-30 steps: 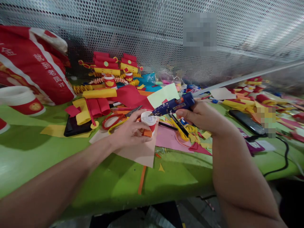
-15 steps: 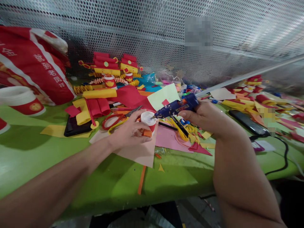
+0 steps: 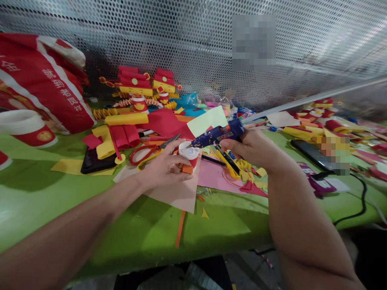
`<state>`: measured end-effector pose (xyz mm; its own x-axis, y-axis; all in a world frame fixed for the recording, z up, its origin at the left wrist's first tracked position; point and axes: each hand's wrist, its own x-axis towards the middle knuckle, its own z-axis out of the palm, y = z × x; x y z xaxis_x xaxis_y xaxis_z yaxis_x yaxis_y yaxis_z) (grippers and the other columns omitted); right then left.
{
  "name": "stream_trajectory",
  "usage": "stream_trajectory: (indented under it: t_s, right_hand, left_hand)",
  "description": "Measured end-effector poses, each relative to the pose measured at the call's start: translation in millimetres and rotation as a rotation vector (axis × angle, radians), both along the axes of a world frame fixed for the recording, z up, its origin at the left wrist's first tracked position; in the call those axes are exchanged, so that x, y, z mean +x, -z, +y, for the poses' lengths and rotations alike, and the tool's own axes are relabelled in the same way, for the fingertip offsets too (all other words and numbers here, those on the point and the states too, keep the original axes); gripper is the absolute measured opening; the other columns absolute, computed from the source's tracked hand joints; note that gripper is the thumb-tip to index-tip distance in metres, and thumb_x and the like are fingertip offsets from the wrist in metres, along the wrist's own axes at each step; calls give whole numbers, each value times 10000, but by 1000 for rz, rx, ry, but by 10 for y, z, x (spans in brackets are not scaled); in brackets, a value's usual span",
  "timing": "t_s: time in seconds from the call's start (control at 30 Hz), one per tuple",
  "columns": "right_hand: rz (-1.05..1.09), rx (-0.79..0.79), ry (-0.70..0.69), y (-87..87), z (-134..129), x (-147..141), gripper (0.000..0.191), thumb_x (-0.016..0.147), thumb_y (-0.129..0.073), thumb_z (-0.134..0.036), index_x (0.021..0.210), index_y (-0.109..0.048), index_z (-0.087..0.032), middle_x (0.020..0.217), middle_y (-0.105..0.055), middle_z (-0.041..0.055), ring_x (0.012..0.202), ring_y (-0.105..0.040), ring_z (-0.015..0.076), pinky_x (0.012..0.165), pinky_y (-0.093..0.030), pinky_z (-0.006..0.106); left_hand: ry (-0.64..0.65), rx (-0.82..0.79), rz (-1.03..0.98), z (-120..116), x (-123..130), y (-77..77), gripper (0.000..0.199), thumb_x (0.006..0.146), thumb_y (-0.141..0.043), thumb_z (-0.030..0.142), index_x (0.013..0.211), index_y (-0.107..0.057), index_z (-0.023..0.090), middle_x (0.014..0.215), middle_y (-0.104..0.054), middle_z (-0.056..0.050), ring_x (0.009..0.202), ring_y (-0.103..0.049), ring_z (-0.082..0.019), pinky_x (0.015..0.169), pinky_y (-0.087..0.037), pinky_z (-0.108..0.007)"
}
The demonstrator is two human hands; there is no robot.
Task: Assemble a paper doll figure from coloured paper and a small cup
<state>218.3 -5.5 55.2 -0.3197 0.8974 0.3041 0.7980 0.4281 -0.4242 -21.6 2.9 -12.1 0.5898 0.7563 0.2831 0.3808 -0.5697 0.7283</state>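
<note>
My left hand point(image 3: 161, 167) is wrapped round a small red-and-white paper cup point(image 3: 193, 160), its white round end facing up. A folded orange paper piece point(image 3: 186, 169) shows at the cup's front, by my left fingertips. In my right hand point(image 3: 248, 149) is a dark blue hot glue gun point(image 3: 216, 135), held nearly level with its nozzle pointing left at the cup's white end. Whether the nozzle touches the surface I cannot tell. Beneath the cup lies a pale pink paper sheet point(image 3: 178, 197).
Red-handled scissors point(image 3: 140, 155) and a phone point(image 3: 96, 160) lie left of the cup. Yellow-handled scissors point(image 3: 234, 171) lie to the right. Finished paper figures point(image 3: 136, 84), a red bag point(image 3: 54, 84) and a paper cup point(image 3: 27, 127) stand behind. A cord point(image 3: 364, 197) trails at right.
My right hand and the glue gun have shifted left, the nozzle passing across the cup's white end. More of a purple object at the right now shows. My left hand keeps its hold.
</note>
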Motion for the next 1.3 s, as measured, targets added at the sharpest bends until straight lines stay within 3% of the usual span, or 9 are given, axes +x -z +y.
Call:
stream_trajectory:
  t_s: [0.17,0.43,0.67,0.87,1.07,1.3]
  right_hand:
    - [59,-122,-23,-27,-14,12,362,774,-489,-465,566,-510,-170,443,-482,3,405,-411,92,395,-316,235]
    - [1,-8,-35,-50,-2,8,432,765,-444,-572,598,-528,-182,453,-464,2,425,-420,106,400,-307,241]
    - [-24,52,14,-10,18,5,451,762,-420,-588,606,-526,-178,502,-501,15,450,-437,112,423,-329,241]
    - [-29,30,-16,-19,-1,-4,432,776,-427,-568,622,-557,-186,513,-517,21,475,-458,127,442,-353,248]
    - [-97,58,14,-33,-20,37,456,773,-416,-578,579,-526,-180,475,-455,3,446,-392,107,430,-317,246]
    - [-117,56,20,-62,-34,83,422,773,-445,-539,566,-515,-178,478,-446,1,445,-390,107,438,-302,253]
  left_hand:
    - [8,6,6,1,-1,-6,208,690,-671,345,850,-668,212,1414,-268,-55,1290,-321,-307,933,-474,-403]
    - [-17,45,50,-5,9,-28,211,684,-674,345,842,-676,205,1396,-297,-66,1261,-361,-326,946,-456,-452]
    - [0,-22,1,-11,8,-13,206,689,-669,326,847,-672,195,1415,-254,-68,1273,-351,-311,904,-498,-384]
    - [4,-41,-19,-20,11,-13,201,694,-667,335,842,-671,200,1416,-256,-55,1206,-436,-292,826,-545,-346]
    - [1,-44,-17,-17,6,-10,193,692,-670,323,843,-668,204,1413,-251,-50,1256,-371,-306,829,-547,-340]
    - [-3,-45,8,-26,2,-33,190,698,-662,318,841,-664,193,1423,-246,-56,1216,-419,-298,801,-553,-340]
